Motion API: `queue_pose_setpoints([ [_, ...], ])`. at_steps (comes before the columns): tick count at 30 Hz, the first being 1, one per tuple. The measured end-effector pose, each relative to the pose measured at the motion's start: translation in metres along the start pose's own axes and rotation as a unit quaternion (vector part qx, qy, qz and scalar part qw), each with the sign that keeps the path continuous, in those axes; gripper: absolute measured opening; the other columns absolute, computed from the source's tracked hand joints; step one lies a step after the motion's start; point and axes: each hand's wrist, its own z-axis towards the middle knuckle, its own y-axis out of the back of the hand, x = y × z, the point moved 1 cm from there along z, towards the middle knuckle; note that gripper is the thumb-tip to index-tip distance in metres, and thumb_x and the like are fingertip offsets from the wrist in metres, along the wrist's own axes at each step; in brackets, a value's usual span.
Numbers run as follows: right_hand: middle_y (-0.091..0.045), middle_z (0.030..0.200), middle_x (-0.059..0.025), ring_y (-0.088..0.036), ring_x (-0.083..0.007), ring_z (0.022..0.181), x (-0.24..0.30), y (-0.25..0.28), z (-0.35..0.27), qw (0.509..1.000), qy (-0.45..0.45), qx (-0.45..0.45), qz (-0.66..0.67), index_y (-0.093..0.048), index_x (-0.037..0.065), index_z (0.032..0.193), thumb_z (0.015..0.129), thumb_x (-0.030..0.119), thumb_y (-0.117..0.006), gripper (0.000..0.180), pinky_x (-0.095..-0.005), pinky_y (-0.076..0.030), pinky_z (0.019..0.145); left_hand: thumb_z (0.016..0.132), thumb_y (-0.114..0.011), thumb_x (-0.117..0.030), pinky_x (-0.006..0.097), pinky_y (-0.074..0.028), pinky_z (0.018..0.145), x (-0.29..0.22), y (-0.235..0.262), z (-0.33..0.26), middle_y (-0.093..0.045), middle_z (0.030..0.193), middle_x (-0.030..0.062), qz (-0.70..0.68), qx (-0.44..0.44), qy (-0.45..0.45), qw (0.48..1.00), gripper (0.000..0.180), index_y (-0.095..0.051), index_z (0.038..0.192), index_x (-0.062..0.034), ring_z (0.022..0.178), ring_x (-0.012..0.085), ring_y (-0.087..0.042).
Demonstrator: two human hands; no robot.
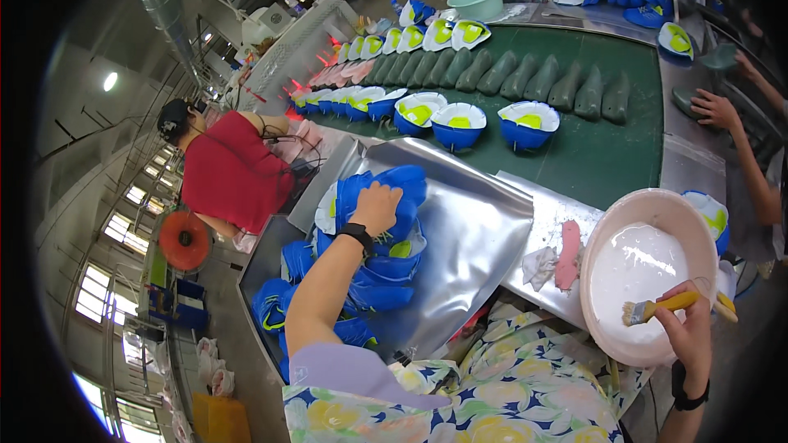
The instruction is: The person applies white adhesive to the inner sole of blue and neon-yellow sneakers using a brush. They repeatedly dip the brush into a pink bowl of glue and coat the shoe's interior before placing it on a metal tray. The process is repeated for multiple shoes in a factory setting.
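No readable lettering or numbers anywhere.

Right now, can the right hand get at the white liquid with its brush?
Probably yes: the right hand holds the brush with its bristles over the white liquid, inside the rim of the open pink tub. Nothing visible blocks it.

Free passage over metal tray (472, 234) between obstacles: blue shoe uppers (382, 294), pink basin (594, 279).
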Motion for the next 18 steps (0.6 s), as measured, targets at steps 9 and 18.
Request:
queue_pose_setpoints([
  [9,-0.067,0.091,-0.0086,-0.065,-0.0169,0.088,-0.005,-0.007,-0.021,0.999,-0.004,-0.033,0.036,-0.063,-0.001,0.094,0.080,0.002,-0.072,0.017,-0.0297,-0.049,0.081,0.077,-0.085,-0.030,0.037,-0.052,0.082,-0.013,-0.005,0.071,-0.070,0.115,0.0136,-0.589,0.174,0.090,0.784,0.067,-0.059,0.131,0.0014,0.105,0.0243,-0.064],
  [18,-0.065,0.094,-0.0058,-0.063,-0.0122,0.085,-0.058,0.019,-0.007,0.994,-0.034,-0.077,0.067,-0.062,-0.001,0.103,0.088,0.005,-0.070,0.018,-0.0257,-0.051,0.076,0.076,-0.066,0.001,0.048,-0.037,0.113,-0.077,0.002,0.009,-0.044,0.145,0.0234,-0.430,-0.073,-0.100,0.894,0.058,-0.056,0.133,-0.0060,0.137,0.0433,-0.039],
])
